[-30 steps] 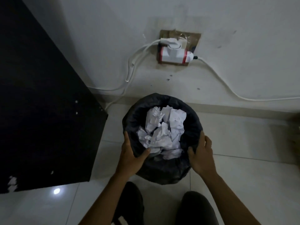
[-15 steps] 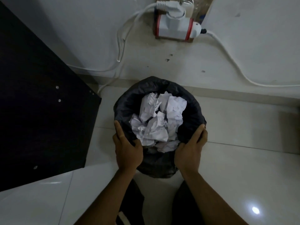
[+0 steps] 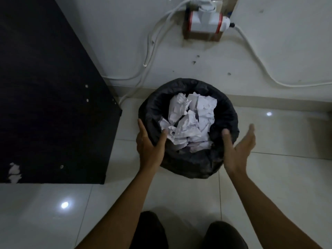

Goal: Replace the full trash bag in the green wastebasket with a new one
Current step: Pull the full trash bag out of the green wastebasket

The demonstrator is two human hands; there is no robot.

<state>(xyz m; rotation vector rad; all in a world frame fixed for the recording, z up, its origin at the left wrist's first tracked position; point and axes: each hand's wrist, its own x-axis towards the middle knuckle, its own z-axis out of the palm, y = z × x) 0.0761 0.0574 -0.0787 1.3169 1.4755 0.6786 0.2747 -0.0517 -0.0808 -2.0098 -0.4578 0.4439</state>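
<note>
The person's forearms [image 3: 115,209] are bare along all of their visible length, and so are the left hand [image 3: 150,150] and the right hand [image 3: 237,146]. At the bottom edge of the view, the left knee [image 3: 150,229] and the right knee [image 3: 224,236] show as rounded shapes. Both are covered in dark, plain-looking trousers, black or nearly black in the dim light; weave and seams cannot be made out.

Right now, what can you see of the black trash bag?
The bag is black, thin, wrinkled plastic, folded outward over the basket's rim and hiding it entirely. It stands open and upright on the tiled floor near the wall, heaped with crumpled white paper. The left hand grips its near-left rim, thumb inside. The right hand is open beside the right rim; contact is unclear.
</note>
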